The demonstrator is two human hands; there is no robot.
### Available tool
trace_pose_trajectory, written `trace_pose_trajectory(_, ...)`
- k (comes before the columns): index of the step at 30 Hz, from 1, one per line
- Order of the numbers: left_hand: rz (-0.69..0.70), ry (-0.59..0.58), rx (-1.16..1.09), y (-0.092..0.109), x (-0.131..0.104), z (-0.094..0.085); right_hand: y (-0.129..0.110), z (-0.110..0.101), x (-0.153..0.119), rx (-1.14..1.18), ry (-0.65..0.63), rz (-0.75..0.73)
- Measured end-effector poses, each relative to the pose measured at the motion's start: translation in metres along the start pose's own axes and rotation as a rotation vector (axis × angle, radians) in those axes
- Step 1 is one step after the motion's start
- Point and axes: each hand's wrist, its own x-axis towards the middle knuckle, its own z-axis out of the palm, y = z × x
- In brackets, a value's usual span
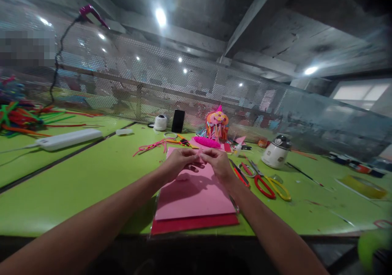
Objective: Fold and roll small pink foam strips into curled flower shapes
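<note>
My left hand (180, 163) and my right hand (218, 165) meet above the pink sheet (196, 201). Their fingertips pinch a small pink piece (199, 156), which looks cut from similar sheet material; its shape is mostly hidden by the fingers. Under the pink sheet shows the edge of a red sheet (196, 225), with clear plastic around it. Just beyond my hands lies a bright pink fuzzy roll (207, 142). Behind that stands a colourful fringed craft figure (217, 124) with a smiling face.
Red-handled scissors (264, 187) and yellow-handled ones (280, 188) lie right of the sheets. A white pot-shaped container (276, 152) stands beyond them. At the back are a phone (178, 121) and a white spool (160, 123). A power strip (70, 139) and pipe cleaners (18, 118) lie left.
</note>
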Motion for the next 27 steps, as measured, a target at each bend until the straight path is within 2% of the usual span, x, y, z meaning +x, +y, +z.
trace_pose_trajectory(5, -0.008, 0.001, 0.032, 0.0033, -0.0032, 0.0064, 0.0048, -0.0034, 0.0014, 0.080, -0.065, 0.040)
trace_pose_trajectory(11, 0.005, 0.005, 0.047, 0.0026, -0.0019, 0.0044, 0.0025, -0.0016, 0.0016, 0.314, -0.158, 0.184)
trace_pose_trajectory(19, -0.013, -0.026, 0.012, 0.0030, -0.0015, 0.0013, 0.0035, -0.0040, 0.0015, 0.319, -0.130, 0.201)
trace_pose_trajectory(27, -0.013, -0.045, 0.044, 0.0066, -0.0019, 0.0013, 0.0017, -0.0028, 0.0000, 0.330, -0.169, 0.179)
